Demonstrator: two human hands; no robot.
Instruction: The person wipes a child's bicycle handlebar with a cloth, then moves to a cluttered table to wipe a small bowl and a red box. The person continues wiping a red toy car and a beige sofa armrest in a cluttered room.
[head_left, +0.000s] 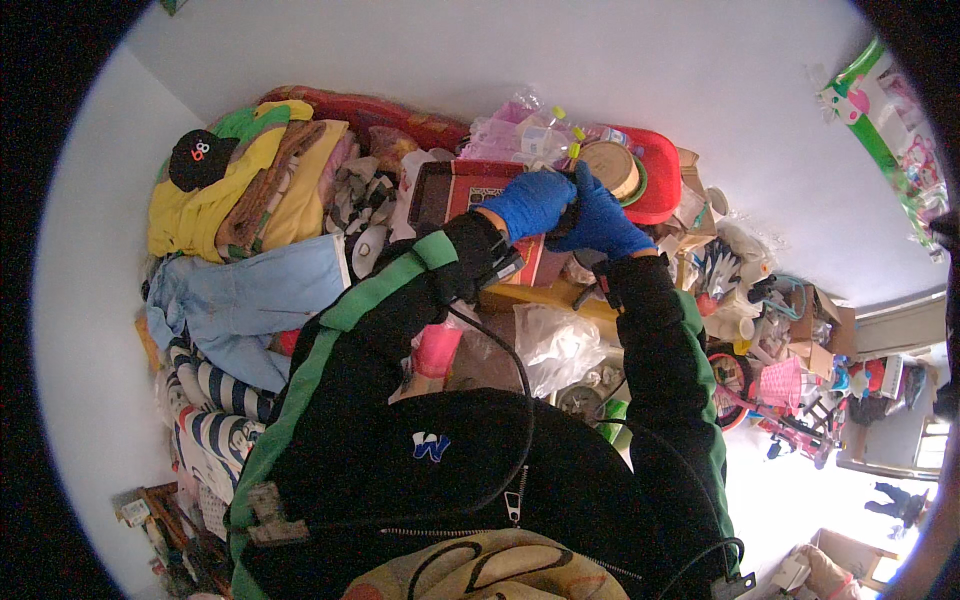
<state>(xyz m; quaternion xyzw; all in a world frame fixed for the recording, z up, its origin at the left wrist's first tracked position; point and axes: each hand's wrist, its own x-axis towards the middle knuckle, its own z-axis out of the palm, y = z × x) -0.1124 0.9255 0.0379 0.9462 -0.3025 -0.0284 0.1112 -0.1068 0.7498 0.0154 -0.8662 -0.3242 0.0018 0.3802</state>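
Note:
My left hand (534, 204) and my right hand (609, 223), both in blue gloves, meet above a cluttered tabletop. Between them is a small dark object (568, 219), mostly covered by the gloved fingers, so its kind cannot be made out. Under my left hand lies a dark red printed box (461, 184). Just beyond my right hand, a round tan container (609, 168) sits in a green-rimmed bowl, against a red plastic basin (664, 176). Clear plastic bottles (546, 141) with yellow-green caps lie behind my hands.
Folded clothes (255, 202), a black cap (199, 159) and light blue jeans (247, 281) are piled at left. A clear plastic bag (559, 341) hangs below the yellowish table edge (551, 298). Cardboard boxes (821, 322) and a pink bicycle (791, 427) stand at right.

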